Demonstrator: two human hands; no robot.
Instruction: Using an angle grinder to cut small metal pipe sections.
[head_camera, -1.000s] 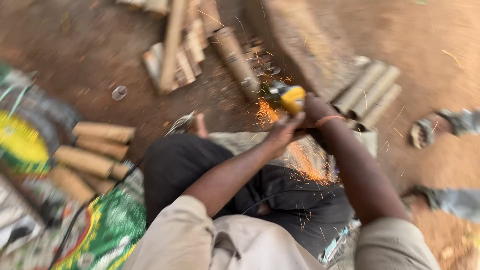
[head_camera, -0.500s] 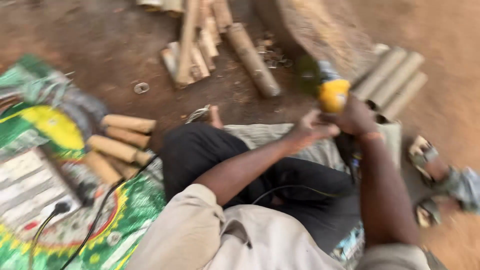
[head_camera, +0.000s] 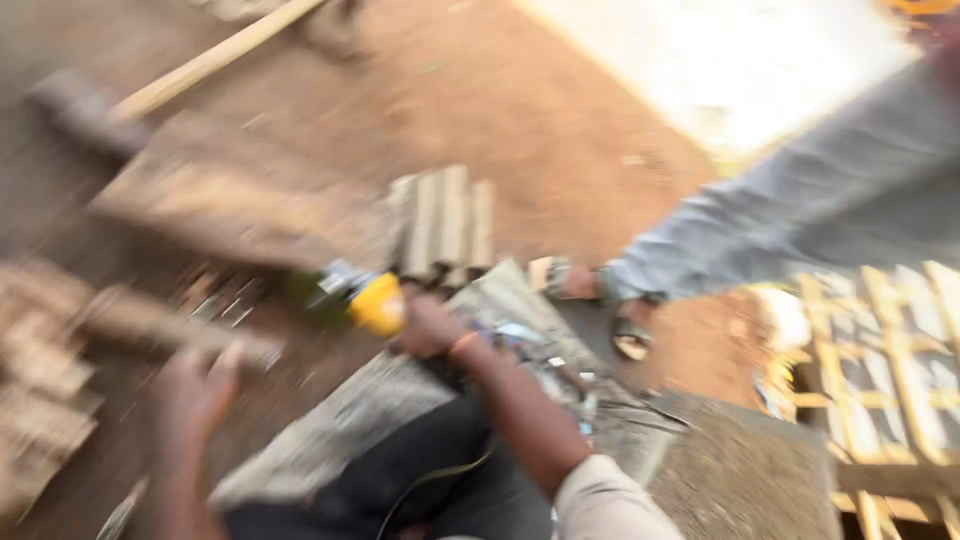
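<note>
The right hand (head_camera: 432, 328) is closed around the yellow-ended power tool (head_camera: 365, 300). The left hand (head_camera: 195, 390) rests on a blurred wooden piece (head_camera: 150, 330); how tightly its fingers close cannot be told.

packages: none visible | labels: none legible | signs: none | screens: none | view: heavily blurred

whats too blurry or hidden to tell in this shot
- Head view, grinder: motion blur hides its disc; only the yellow body shows in the right hand.
- Left hand: smeared; whether it touches the wood piece is unclear.
- Other person's leg: cut off by the right edge.
- Wood stack: blurred, cut by the left edge.
</note>
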